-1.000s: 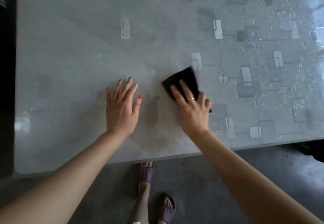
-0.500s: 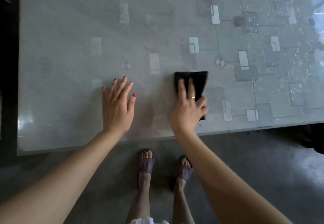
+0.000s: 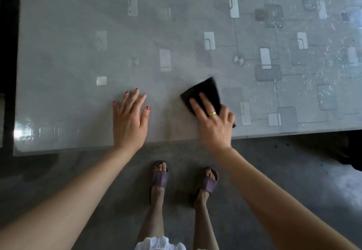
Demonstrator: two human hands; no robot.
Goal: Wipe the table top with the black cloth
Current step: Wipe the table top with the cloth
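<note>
Under the right hand (image 3: 214,120) lies the black cloth (image 3: 205,93), pressed flat to the table top (image 3: 78,44) by straight, slightly spread fingers (image 3: 195,105); a gold ring (image 3: 212,113) sits on one of them. Most of the cloth shows beyond the fingertips, a corner pointing away from the person, and a small dark tip peeks out at the little-finger side of the hand. Cloth and hand sit close to the near edge (image 3: 274,134) of the table, with the wrist hanging over it.

Left of the cloth, apart from it, the left hand (image 3: 129,122) rests palm-down on the table top, fingers straight and fanned, holding nothing; its heel is at the near edge.

Open surface stretches away from both hands toward the far side and to the left, where the table's left edge (image 3: 16,73) meets a dark gap. To the right the surface carries a pattern of pale rectangles, grey squares and thin lines, with scattered shiny specks. No writing can be read anywhere.

Below the table edge is a grey floor (image 3: 293,171), with two feet in purple sandals (image 3: 159,177).
</note>
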